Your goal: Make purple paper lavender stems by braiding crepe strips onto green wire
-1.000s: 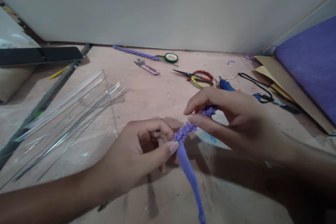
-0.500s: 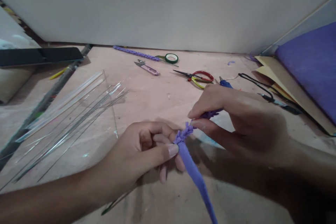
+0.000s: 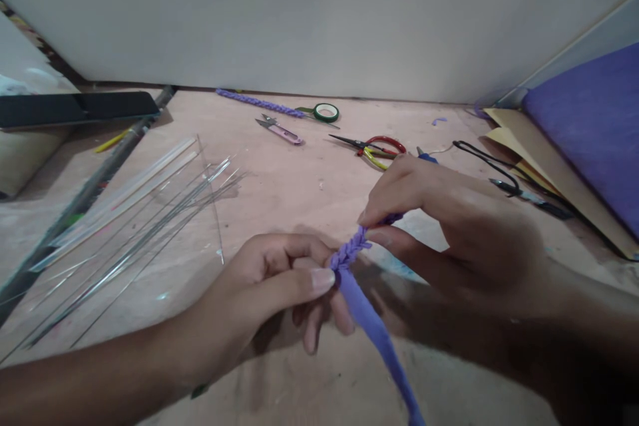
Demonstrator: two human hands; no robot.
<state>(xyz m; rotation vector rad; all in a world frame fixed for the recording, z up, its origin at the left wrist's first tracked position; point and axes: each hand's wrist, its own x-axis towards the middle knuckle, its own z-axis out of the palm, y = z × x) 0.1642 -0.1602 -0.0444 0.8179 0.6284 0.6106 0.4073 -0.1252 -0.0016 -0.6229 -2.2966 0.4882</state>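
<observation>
Head view: left hand (image 3: 269,293) and right hand (image 3: 449,226) both pinch the purple strip (image 3: 367,319).

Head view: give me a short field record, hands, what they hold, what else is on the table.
left hand: pinching the purple strip where its flat tail meets the twisted part
right hand: thumb and forefinger pinching the twisted end of the strip
strip state: twisted between the hands, flat tail hanging toward the camera
left of the hands: bundle of thin wires
far side: red-handled scissors, thread snips, green tape roll, finished purple stem
surface: table
</observation>
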